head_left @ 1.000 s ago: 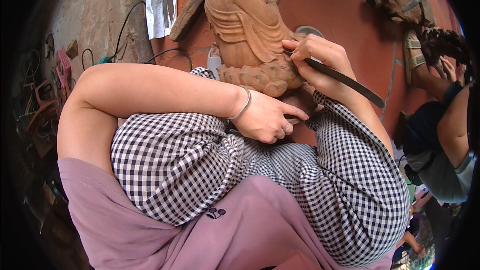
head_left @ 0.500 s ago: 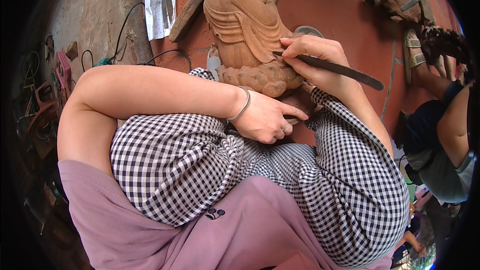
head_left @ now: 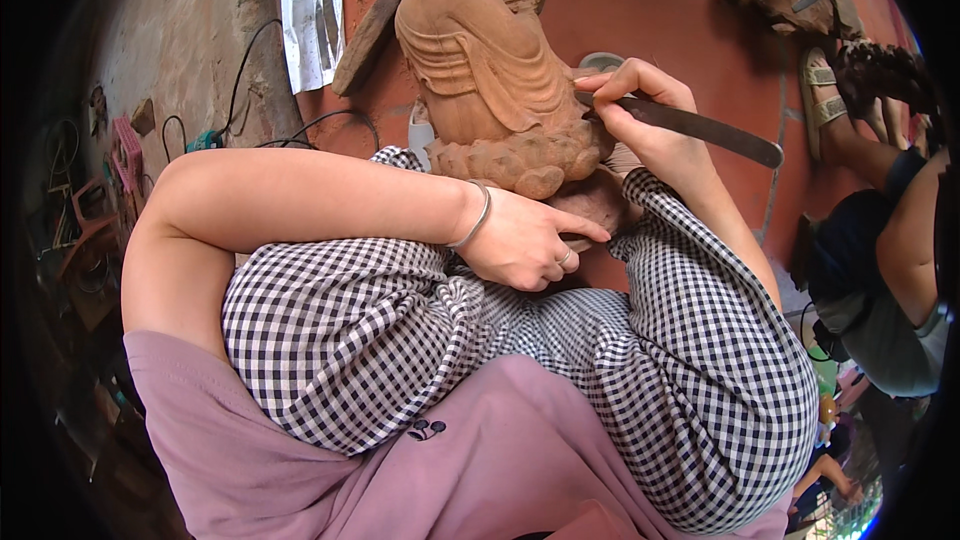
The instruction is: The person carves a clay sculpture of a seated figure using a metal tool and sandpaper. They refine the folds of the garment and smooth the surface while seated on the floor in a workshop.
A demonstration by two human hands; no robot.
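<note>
A carved wooden statue (head_left: 480, 60) in flowing robes leans away from me, its rounded petal-like base (head_left: 510, 162) towards my legs. My right hand (head_left: 650, 125) pinches a dark, flat carving knife (head_left: 705, 130) with a rounded end. The blade's front end is at the statue's right side, just above the base, and its tip is partly hidden by my fingers. My left hand (head_left: 525, 240) hangs just below the base, its index finger stretched to the right and the other fingers loosely bent. I see nothing held in it; its thumb is mostly hidden.
Left of the statue lie a wooden piece (head_left: 372, 35), a white paper sheet (head_left: 312, 32) bearing dark strips, and a black cable (head_left: 235, 90). A rough wood chunk (head_left: 785, 0) rests at the far right. Near it are another person's sandalled foot (head_left: 825, 95) and bent leg.
The statue sits slightly lower and further left in the picture. My right hand has shifted a little right with the knife, whose tip is now less visible. My left hand has barely moved.
</note>
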